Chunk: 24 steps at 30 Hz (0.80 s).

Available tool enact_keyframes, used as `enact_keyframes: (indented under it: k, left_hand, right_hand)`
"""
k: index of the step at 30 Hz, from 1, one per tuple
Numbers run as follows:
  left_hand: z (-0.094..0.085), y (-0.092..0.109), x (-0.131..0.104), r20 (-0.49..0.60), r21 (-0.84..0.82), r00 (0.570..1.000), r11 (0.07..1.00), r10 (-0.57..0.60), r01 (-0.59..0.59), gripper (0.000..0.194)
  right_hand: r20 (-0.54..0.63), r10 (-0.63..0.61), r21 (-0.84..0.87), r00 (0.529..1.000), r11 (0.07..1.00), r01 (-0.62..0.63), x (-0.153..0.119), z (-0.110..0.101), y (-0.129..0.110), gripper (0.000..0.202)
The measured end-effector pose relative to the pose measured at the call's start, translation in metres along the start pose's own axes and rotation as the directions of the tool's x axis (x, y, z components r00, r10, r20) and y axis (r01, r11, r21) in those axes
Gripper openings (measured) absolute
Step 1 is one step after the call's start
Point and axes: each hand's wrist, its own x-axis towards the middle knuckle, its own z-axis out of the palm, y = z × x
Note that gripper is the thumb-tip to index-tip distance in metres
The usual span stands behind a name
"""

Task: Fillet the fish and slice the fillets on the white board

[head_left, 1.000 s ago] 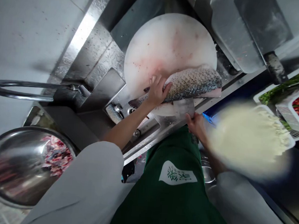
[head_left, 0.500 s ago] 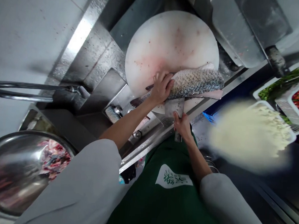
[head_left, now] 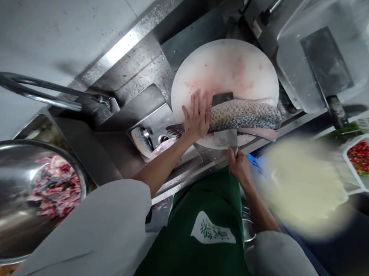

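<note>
Fish (head_left: 246, 115) lies on near side of round board (head_left: 226, 69), cleaver (head_left: 225, 138) blade passing under its scaled side. Left hand (head_left: 197, 119): fingers apart, flat at tail end. Right hand (head_left: 239, 163): grip clamped on cleaver handle. Fish looks weighty, floppy, slick; best hold: broad palm pressure near tail, clear of edge.

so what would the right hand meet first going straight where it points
Likely the long grey scaly fish, though the round white cutting board could come first; depth is unclear.
</note>
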Motion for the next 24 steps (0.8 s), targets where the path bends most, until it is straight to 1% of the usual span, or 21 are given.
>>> enact_keyframes:
  k: [2,4,7,8,11,13,16,18,19,20,21,22,24]
  left_hand:
    - [-0.001,0.001,0.001,0.013,0.000,1.000,1.000,-0.003,0.003,0.064]
    - [-0.003,0.002,0.001,0.028,-0.003,1.000,1.000,-0.001,0.001,0.065]
    - [-0.007,0.002,0.000,0.034,-0.010,0.999,1.000,0.014,-0.013,0.065]
    - [-0.007,0.001,0.000,0.034,-0.010,0.999,1.000,0.019,-0.019,0.065]
    - [-0.006,0.001,0.001,0.035,-0.008,0.999,1.000,0.026,-0.025,0.066]
    - [-0.003,0.002,0.003,0.030,-0.008,0.999,1.000,0.024,-0.024,0.066]
    - [0.000,0.000,0.008,0.005,-0.017,0.999,0.999,0.040,-0.040,0.066]
    - [0.000,-0.008,0.003,-0.038,-0.038,0.998,0.998,0.050,-0.052,0.065]
    - [0.000,-0.014,-0.002,-0.076,-0.055,0.997,0.998,0.028,-0.032,0.063]
    - [0.000,-0.022,-0.010,-0.131,-0.081,0.991,0.997,-0.027,0.017,0.060]
    - [0.001,-0.031,-0.020,-0.190,-0.121,0.976,0.989,-0.111,0.089,0.055]
    - [0.002,-0.041,-0.031,-0.240,-0.175,0.947,0.969,-0.212,0.173,0.050]
    - [0.006,-0.056,-0.052,-0.290,-0.287,0.869,0.903,-0.400,0.319,0.041]
  right_hand:
    - [0.048,0.001,-0.049,0.999,0.999,0.001,0.003,-0.014,0.000,0.057]
    - [0.037,-0.009,-0.117,0.999,0.993,0.013,0.009,-0.022,-0.003,0.052]
    - [0.007,-0.057,-0.184,0.998,0.981,0.057,0.019,-0.025,-0.005,0.043]
    - [0.023,-0.061,-0.185,0.998,0.981,0.064,0.020,-0.026,-0.004,0.042]
    - [0.146,-0.015,-0.148,0.989,0.988,0.037,0.015,-0.028,0.002,0.041]
    - [0.182,0.027,-0.144,0.983,0.990,0.000,0.010,-0.024,0.002,0.040]
    - [0.116,0.032,-0.131,0.993,0.991,-0.017,0.008,-0.009,-0.007,0.038]
    - [0.082,0.006,-0.093,0.997,0.996,0.002,0.009,0.001,-0.013,0.038]
    - [0.077,-0.003,-0.072,0.997,0.997,0.008,0.010,0.004,-0.015,0.038]
    - [0.083,-0.006,-0.049,0.997,0.999,0.010,0.010,0.006,-0.015,0.039]
    - [0.097,-0.006,-0.023,0.995,1.000,0.009,0.011,0.006,-0.014,0.041]
    - [0.117,-0.006,0.007,0.993,1.000,0.005,0.011,0.005,-0.012,0.042]
    - [0.164,-0.023,0.079,0.986,0.997,0.010,0.013,0.000,-0.006,0.046]
